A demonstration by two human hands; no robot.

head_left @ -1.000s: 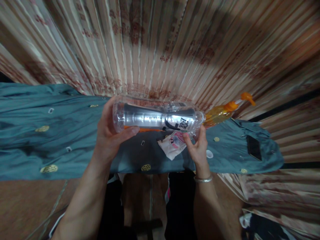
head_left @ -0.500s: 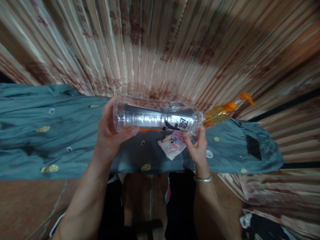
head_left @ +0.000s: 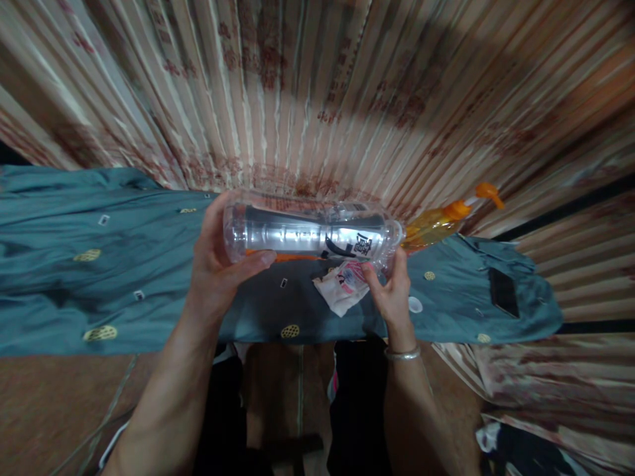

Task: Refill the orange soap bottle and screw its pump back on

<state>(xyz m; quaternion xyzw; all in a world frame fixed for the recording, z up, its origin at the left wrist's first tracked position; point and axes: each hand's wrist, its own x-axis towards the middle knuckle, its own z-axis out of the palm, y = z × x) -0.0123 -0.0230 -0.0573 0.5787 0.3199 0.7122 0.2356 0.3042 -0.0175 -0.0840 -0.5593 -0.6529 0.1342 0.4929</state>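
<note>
A large clear plastic bottle (head_left: 307,231) with a silver label and dark characters lies sideways between my hands, its neck to the right. My left hand (head_left: 215,254) is wrapped round its base end, thumb along the near side. My right hand (head_left: 391,291) grips it near the neck, fingers partly hidden behind it. Below the neck is a crumpled white and pink cloth or wrapper (head_left: 340,287); my right thumb overlaps its edge, and I cannot tell whether it is held. Just beyond the neck stands a pump bottle (head_left: 429,228) of yellow-orange liquid with an orange head.
A green cloth with pineapple prints (head_left: 163,291) covers the narrow table. Right of my right hand lies a small white round cap (head_left: 415,305). A dark phone (head_left: 503,292) rests near the right end. Pleated curtains (head_left: 317,99) hang close behind the table.
</note>
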